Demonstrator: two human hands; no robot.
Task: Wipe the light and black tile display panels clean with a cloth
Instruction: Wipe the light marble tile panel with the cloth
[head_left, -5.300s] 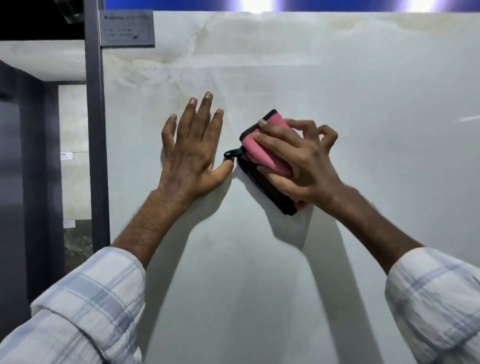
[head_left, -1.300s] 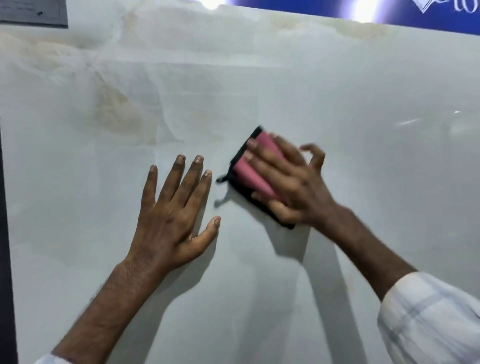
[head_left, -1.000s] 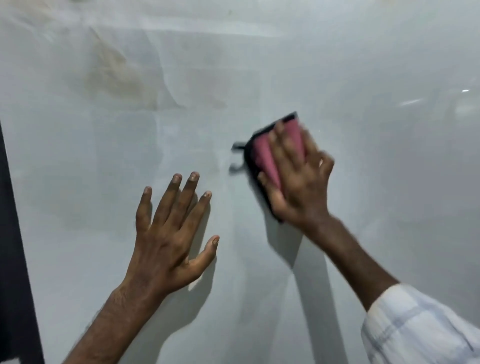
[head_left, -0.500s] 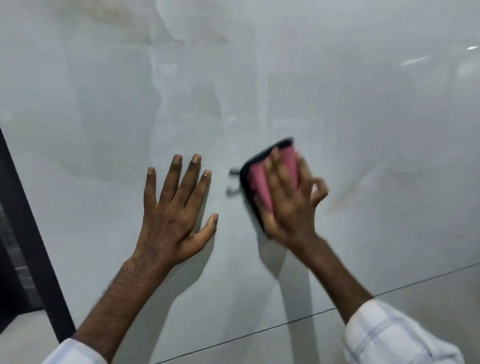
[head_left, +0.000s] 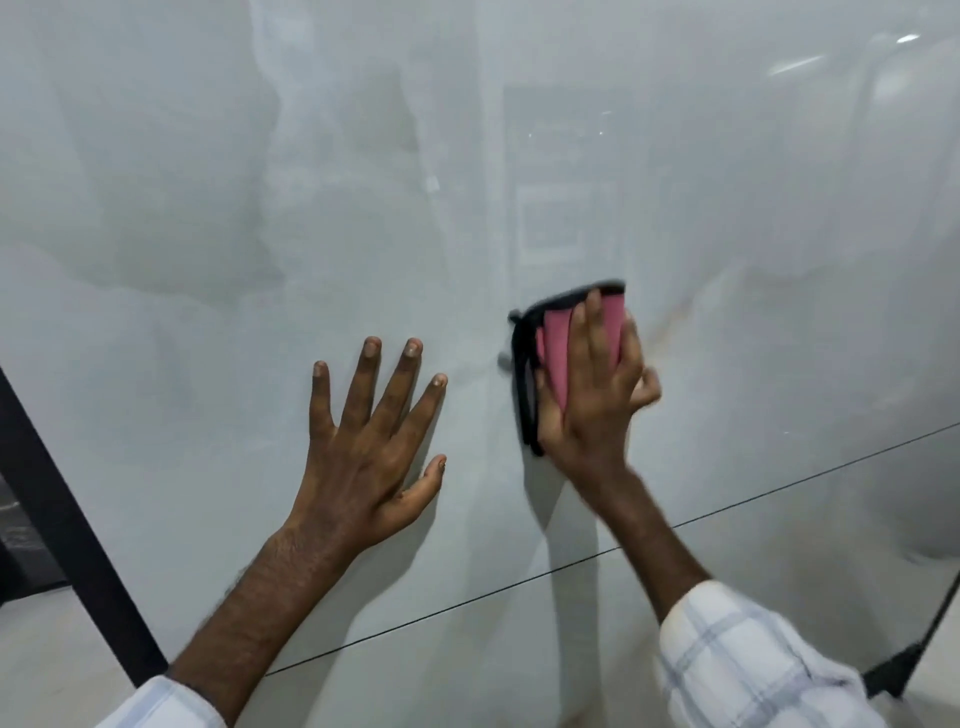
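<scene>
Fingers (head_left: 363, 384), left hand (head_left: 363, 467): straight and spread apart, flat against the panel, thumb out to the right; nothing held.
Fingers (head_left: 587, 338), right hand (head_left: 592, 410): laid mostly straight over the cloth, pressing it to the panel; little finger bent at the outer side; thumb along the cloth's lower left part; outlines blurred.
Left hand, position: palm on the light tile, left of the cloth and apart from it.
Right hand, position: on top of the cloth, covering most of its middle and lower part.
Cloth (head_left: 555, 353): pink face with black border, flat against the light panel, right of the left hand and above the seam.
Loop (head_left: 515, 318): small, black, sticking out at the cloth's upper left corner.
Light tile panel (head_left: 208, 208): glossy, pale grey-white, faint cloudy veining; fills almost the whole view; dim reflections towards the upper right.
Streak (head_left: 670, 322): faint, brownish, on the panel just right of the cloth.
Seam (head_left: 779, 494): thin dark line across the panel below both hands, rising to the right.
Frame post (head_left: 67, 545): black, slanting along the panel's left edge.
Left sleeve (head_left: 161, 706): pale checked fabric, bottom edge of view.
Right sleeve (head_left: 743, 660): white with pale blue check, forearm bare above it.
Floor (head_left: 41, 665): pale, lower left, beside the post.
</scene>
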